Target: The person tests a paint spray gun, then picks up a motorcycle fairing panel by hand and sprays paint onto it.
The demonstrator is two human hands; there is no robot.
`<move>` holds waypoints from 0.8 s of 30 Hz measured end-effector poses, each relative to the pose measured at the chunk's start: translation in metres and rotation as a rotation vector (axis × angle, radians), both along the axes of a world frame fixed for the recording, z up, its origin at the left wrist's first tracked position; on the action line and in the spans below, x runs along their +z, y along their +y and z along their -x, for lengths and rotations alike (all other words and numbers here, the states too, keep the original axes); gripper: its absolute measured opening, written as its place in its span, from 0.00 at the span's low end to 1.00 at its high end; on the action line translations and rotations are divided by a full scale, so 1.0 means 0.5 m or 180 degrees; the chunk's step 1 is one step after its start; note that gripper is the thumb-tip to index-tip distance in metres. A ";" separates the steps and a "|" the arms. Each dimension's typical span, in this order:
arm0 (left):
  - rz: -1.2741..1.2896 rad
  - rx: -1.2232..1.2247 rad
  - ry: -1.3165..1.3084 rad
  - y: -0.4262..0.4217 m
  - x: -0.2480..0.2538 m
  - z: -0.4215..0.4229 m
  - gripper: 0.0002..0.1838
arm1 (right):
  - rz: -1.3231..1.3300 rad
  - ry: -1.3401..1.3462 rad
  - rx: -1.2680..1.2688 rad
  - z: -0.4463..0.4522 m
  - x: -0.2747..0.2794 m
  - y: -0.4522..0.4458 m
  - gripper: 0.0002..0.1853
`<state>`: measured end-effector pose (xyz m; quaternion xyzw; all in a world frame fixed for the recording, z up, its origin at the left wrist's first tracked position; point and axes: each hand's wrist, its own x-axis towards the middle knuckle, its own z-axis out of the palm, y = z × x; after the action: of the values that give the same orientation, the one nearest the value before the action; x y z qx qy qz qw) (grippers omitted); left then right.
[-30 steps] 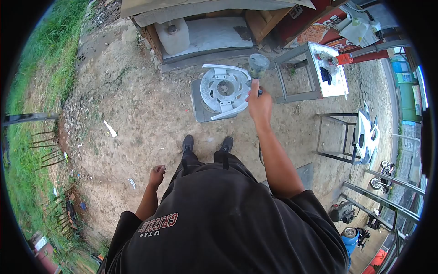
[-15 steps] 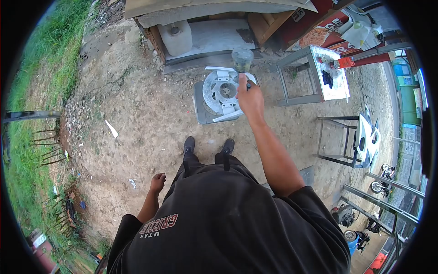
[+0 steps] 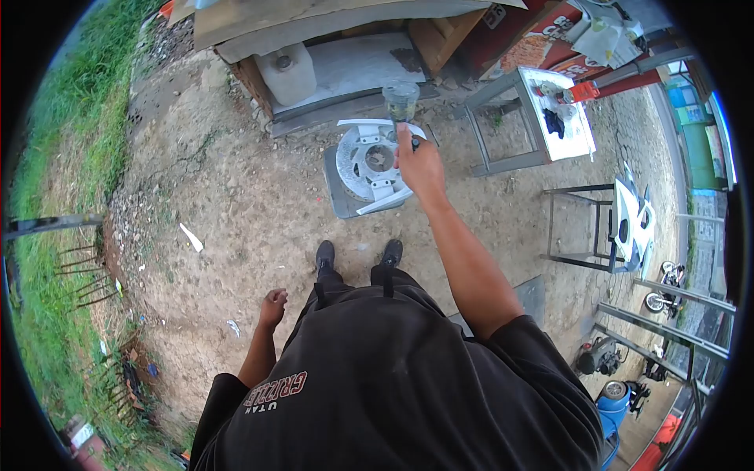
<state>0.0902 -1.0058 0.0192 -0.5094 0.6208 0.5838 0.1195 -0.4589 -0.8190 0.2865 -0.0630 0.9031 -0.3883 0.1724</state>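
Observation:
My right hand (image 3: 422,166) is wrapped round a spray gun whose clear cup (image 3: 400,100) stands on top; the gun's body is mostly hidden by my fingers. It is held over the right side of a round, slotted, white-and-grey part (image 3: 351,161) with pale bars at its top and bottom. That part rests on a grey stand (image 3: 339,202) low to the ground. My left hand (image 3: 273,308) hangs at my side, away from the part, its fingers curled and nothing visible in them.
Beyond the part stands a wooden cabinet (image 3: 314,31) with a white jerrycan (image 3: 287,74) inside. To the right are a metal-legged table (image 3: 577,129) holding small items and a white fairing (image 3: 628,228) on a black frame (image 3: 577,259). Grass (image 3: 86,118) borders the dirt on the left.
The view has shifted slightly, so the part and cabinet sit further left. My right hand and the spray gun stay over the part's right side; my left hand still hangs.

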 end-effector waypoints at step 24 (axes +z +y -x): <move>-0.0605 -0.0405 0.1292 0.017 0.160 0.701 0.34 | -0.0140 -0.0056 -0.0442 -0.128 0.129 0.352 0.40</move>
<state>-0.2603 -0.9973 0.0990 -0.3279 0.6051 0.7215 0.0762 -0.3950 -0.6430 0.3510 0.0071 0.9120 -0.3800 0.1544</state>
